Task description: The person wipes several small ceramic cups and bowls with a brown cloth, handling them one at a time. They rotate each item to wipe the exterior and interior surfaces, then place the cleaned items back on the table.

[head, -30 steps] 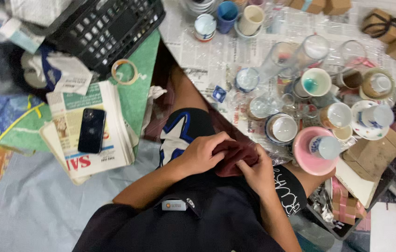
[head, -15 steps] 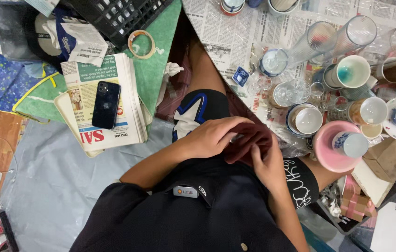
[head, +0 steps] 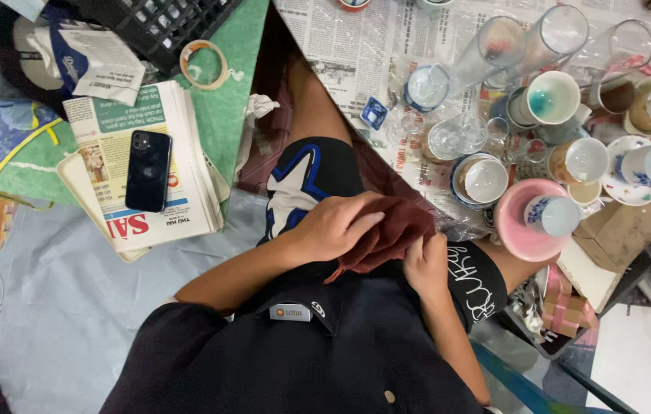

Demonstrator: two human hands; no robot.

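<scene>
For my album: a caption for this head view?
Both hands, left hand and right hand, grip a dark red cloth beside cups.

The person wears a black shirt (head: 318,360) with short sleeves, a small grey tag at the collar and a pale button lower down. Black shorts (head: 302,180) show a white and blue star pattern and white lettering.

A crumpled dark-red cloth (head: 386,234) lies bunched on the person's lap.
</scene>
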